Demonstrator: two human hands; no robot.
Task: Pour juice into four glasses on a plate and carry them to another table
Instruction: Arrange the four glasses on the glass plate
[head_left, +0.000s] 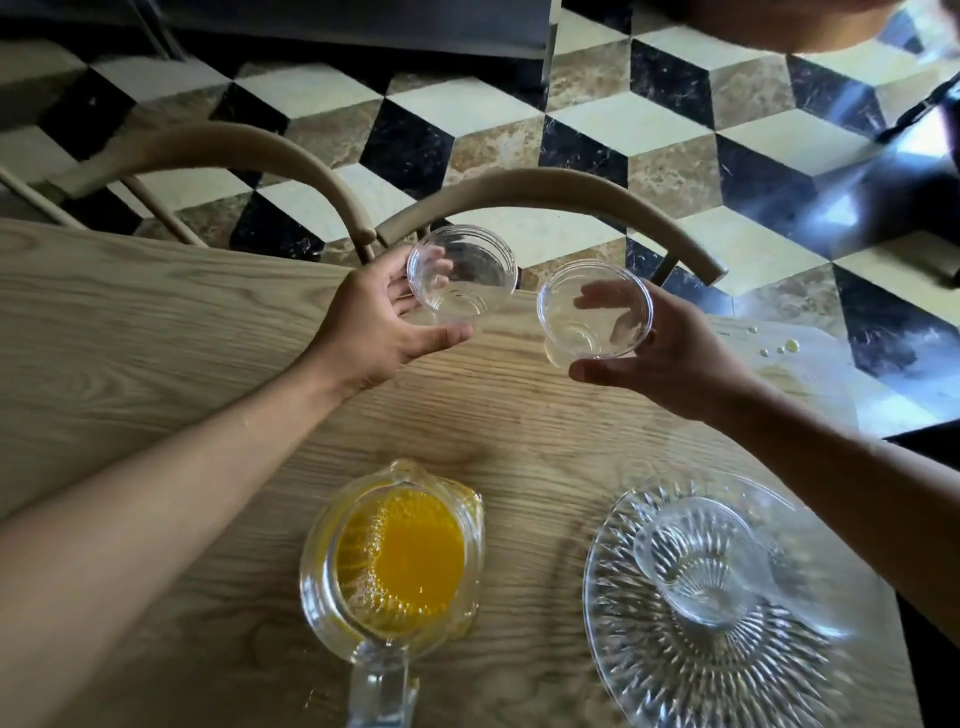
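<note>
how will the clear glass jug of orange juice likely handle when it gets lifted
The clear glass jug of orange juice probably feels heavy, with thick walls and plenty of juice. It looks rigid and breakable. Its handle should give a firm hold, though juice could slosh.

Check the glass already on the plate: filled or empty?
Empty. The glass on the plate shows only clear cut pattern, no orange; the juice is in the jug.
</note>
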